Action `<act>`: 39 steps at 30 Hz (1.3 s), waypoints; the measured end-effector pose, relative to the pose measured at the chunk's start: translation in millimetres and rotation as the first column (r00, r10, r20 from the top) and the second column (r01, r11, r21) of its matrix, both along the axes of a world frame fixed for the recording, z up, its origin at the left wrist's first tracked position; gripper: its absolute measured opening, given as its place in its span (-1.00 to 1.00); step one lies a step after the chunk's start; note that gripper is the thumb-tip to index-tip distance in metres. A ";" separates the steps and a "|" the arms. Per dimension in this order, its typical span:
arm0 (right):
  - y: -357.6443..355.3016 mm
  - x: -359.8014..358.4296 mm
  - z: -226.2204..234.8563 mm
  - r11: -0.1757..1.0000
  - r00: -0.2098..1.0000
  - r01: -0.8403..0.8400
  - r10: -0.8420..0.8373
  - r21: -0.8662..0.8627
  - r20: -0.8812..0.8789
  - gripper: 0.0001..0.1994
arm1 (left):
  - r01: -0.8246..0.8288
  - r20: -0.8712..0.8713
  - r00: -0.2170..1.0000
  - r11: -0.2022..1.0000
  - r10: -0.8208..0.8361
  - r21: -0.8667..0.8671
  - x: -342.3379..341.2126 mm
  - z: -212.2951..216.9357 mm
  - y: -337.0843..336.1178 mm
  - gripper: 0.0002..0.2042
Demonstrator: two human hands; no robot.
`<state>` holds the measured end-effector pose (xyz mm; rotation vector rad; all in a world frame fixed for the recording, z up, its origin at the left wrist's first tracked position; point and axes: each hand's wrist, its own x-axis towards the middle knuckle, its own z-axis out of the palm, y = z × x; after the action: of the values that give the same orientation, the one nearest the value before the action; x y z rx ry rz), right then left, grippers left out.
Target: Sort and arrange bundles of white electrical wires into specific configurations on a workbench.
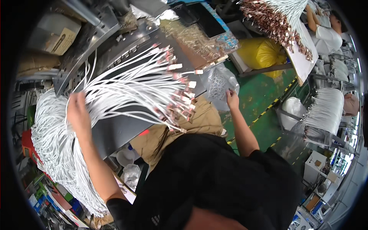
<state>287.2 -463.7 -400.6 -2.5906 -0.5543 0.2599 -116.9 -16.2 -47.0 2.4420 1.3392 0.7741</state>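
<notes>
A thick bundle of thin white cables [126, 86] fans out across a dark grey work surface [122, 128], its copper-coloured connector ends [180, 103] pointing right. My left hand [78, 115] is blurred and rests on the bundle where the cables bend and hang down on the left. My right hand [232, 97] is stretched out to the right and grips the edge of a clear plastic bag [218, 82] with small white parts inside.
A clear bag of small connectors [199, 40] lies at the back. A yellow bag [262, 51] sits on the green floor [264, 96]. More white cable bundles [326, 109] hang on racks at right, where another person [327, 32] sits. Bins and boxes [50, 195] stand at lower left.
</notes>
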 end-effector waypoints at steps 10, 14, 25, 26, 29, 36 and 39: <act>255.3 -143.7 359.0 0.188 0.450 -0.879 0.633 0.438 0.630 -0.09 | 0.279 -0.244 0.885 0.871 -0.397 -0.404 75.9 36.1 -68.5 -0.59; 338.3 -157.3 357.1 0.282 0.329 -0.944 0.839 0.172 0.432 -0.38 | 0.298 0.381 0.912 0.884 -0.153 -0.360 9.2 -5.0 -16.1 -0.72; 360.4 -155.9 325.9 0.195 0.224 -0.971 0.944 0.141 0.243 -0.81 | 0.177 0.078 0.983 0.966 -0.165 -0.190 -16.0 -4.7 -9.6 -0.71; 367.0 -151.5 316.1 0.288 0.317 -0.948 0.900 0.138 0.298 -0.81 | 0.165 0.290 0.950 0.973 -0.113 -0.160 -23.0 -7.0 -5.0 -0.71; 349.8 -118.4 364.8 0.389 0.382 -0.917 0.796 0.085 0.471 -0.82 | 0.154 0.086 0.988 0.911 -0.131 -0.382 -37.8 2.8 -12.4 -0.71; 335.0 -118.7 334.1 0.117 0.138 -0.990 0.893 0.076 0.429 -0.83 | 0.326 0.127 0.945 0.863 -0.300 -0.385 11.4 -1.1 -27.0 -0.75; 347.6 -125.1 320.1 0.263 0.272 -0.962 0.926 0.072 0.263 -0.83 | 0.179 0.108 0.982 0.937 -0.153 -0.300 -2.3 12.5 -28.5 -0.82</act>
<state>162.2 -116.1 -80.5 -1.6846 -2.0906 0.3203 -119.2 -44.7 -34.5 2.2139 1.1108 0.5688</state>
